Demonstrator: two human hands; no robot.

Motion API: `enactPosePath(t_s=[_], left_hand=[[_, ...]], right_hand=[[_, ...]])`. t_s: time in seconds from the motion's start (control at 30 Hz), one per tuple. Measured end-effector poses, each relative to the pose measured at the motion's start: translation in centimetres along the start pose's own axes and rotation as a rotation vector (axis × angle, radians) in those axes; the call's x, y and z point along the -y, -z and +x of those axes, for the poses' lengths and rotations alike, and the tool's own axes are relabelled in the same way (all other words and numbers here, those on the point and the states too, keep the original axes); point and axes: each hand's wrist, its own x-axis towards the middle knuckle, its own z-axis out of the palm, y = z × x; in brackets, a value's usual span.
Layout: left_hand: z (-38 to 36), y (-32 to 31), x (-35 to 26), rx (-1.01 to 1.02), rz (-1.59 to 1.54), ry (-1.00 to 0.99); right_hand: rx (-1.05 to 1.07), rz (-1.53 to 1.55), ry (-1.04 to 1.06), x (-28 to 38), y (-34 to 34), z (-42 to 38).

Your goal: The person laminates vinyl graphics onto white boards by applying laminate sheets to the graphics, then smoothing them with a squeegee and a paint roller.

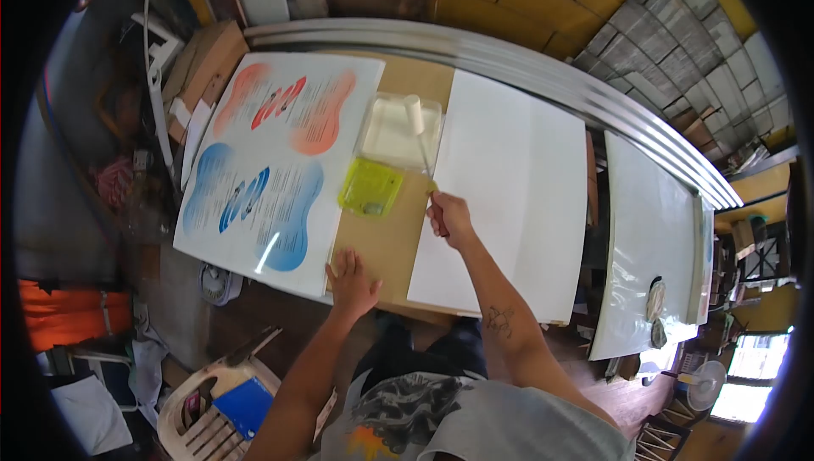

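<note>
My right hand (451, 217) is closed around the handle of a small paint roller (414, 113). The roller's pale sleeve lies over a clear plastic tray (370, 135) with whitish contents. Just below that tray is a yellow-green plastic container (370, 186). My left hand (352, 283) rests flat with fingers spread on the brown board (386, 253), near the edge of a printed sheet (254, 164) with red and blue shapes. To the right of the roller lies a blank white panel (517, 190).
Long metal rails (509, 63) run along the table's far side. Another white-topped table (644, 241) stands at the right. A plastic chair (212, 419) holding a blue item is at lower left. A cardboard box (208, 63) sits at the far left corner, and a fan (704, 385) stands lower right.
</note>
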Motion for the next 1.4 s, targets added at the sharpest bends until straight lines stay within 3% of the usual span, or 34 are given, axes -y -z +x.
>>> enactPosePath(t_s=[0.03,0.1,0.2,0.3,0.33,0.37,0.5,0.57,0.63,0.7,0.8,1.0,1.4], left_hand=[[0.1,0.3,-0.2,-0.021,0.004,-0.017],[-0.2,0.8,-0.4,0.02,0.03,0.002],[-0.2,0.9,-0.2,0.015,0.036,0.005],[-0.6,0.4,-0.7,-0.095,-0.064,0.042],[-0.7,0.4,-1.4,-0.233,-0.039,-0.016],[-0.7,0.1,-2.7,-0.219,-0.044,-0.042],[0.2,1.4,-11.0,-0.287,-0.13,-0.242],[2.3,2.4,-16.7,-0.167,-0.157,-0.411],[5.4,1.5,-21.3,-0.123,-0.141,-0.44],[8.4,-0.1,-24.9,-0.073,-0.124,-0.468],[11.9,-3.2,-28.3,-0.075,0.005,-0.395],[12.7,-5.7,-29.0,-0.001,0.148,-0.309],[13.2,-5.8,-28.7,0.001,0.14,-0.312]], right_hand=[[-0.005,0.003,0.027,0.5,0.4,-0.2],[0.217,0.379,-0.147,1.1,1.0,-0.4],[0.354,0.499,-0.17,0.1,2.2,0.0],[0.386,0.581,-0.036,-0.2,4.2,-2.5],[0.344,0.58,0.003,0.5,5.5,-4.4],[0.316,0.589,0.012,0.5,7.5,-5.6],[-0.254,0.211,0.204,-0.2,17.8,-10.7],[-0.447,-0.001,0.314,-0.4,23.6,-13.4],[-0.598,-0.292,0.331,-1.6,29.9,-14.4],[-0.731,-0.672,0.497,-3.0,35.0,-14.5],[-0.73,-0.802,0.349,-1.7,37.7,-14.7],[-0.645,-1.016,0.054,1.5,40.3,-10.5],[-0.716,-1.09,0.1,14.1,46.0,5.4]])
